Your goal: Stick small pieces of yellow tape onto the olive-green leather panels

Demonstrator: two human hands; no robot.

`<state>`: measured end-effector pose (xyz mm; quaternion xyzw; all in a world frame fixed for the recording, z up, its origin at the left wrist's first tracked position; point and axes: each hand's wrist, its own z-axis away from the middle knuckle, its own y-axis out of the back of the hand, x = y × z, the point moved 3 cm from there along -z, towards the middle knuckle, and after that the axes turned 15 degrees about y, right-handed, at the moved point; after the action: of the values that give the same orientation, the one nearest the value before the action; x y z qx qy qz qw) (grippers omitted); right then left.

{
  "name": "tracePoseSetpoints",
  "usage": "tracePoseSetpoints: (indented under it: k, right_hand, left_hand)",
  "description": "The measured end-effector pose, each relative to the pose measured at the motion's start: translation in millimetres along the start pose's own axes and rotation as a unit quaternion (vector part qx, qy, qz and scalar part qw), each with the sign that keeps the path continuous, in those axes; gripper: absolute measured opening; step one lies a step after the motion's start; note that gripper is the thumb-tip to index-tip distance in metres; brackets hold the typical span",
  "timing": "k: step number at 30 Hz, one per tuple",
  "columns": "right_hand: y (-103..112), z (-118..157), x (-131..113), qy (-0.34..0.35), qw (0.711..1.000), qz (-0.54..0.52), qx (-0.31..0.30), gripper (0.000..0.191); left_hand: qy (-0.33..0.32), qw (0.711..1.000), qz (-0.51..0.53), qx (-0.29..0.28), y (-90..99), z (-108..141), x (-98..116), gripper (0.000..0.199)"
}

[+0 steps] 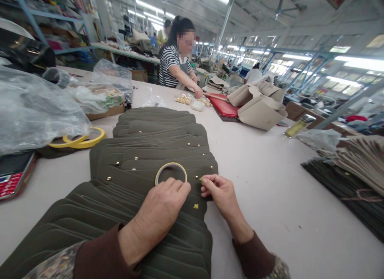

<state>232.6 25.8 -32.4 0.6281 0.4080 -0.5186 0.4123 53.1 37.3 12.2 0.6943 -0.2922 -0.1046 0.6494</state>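
Observation:
My left hand (159,213) is closed on a thin roll of yellow tape (171,164), held up over a spread of overlapping dark olive panels (120,203). The thumb and fingertips of my right hand (220,193) pinch a small piece of yellow tape (201,179) at the right edge of the panels, close to a shiny metal stud (197,177). Below, another yellow tape piece (196,206) is stuck on a panel. Several more small metal studs dot the upper panels. My left fingertips are partly hidden behind the knuckles.
Yellow tape rolls (90,139) lie at left beside plastic sheeting (39,111) and a red-keyed calculator (18,175). Across the table (255,183) a co-worker (175,59) reaches toward bags of gold pieces (183,98). Beige bags (261,107) stand behind; stacked panels (351,187) lie at right.

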Motion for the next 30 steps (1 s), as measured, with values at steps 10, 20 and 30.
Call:
tracePoseSetpoints:
  k: [10,20,30]
  right_hand:
    - [-17.9,-3.1,-7.8,0.125,0.971,0.200,-0.049,0.019]
    - [-18.3,-5.1,-8.0,0.141,0.957,0.246,-0.054,0.017]
    - [-6.9,5.4,4.5,0.111,0.983,0.139,-0.046,0.020]
  left_hand:
    - [0.035,0.996,-0.032,-0.078,-4.4,-5.5,-1.1,0.018]
    - [0.021,0.995,-0.027,-0.091,-7.5,-4.8,-2.3,0.019]
    - [-0.026,0.996,0.005,-0.087,-9.6,-1.7,-4.5,0.017]
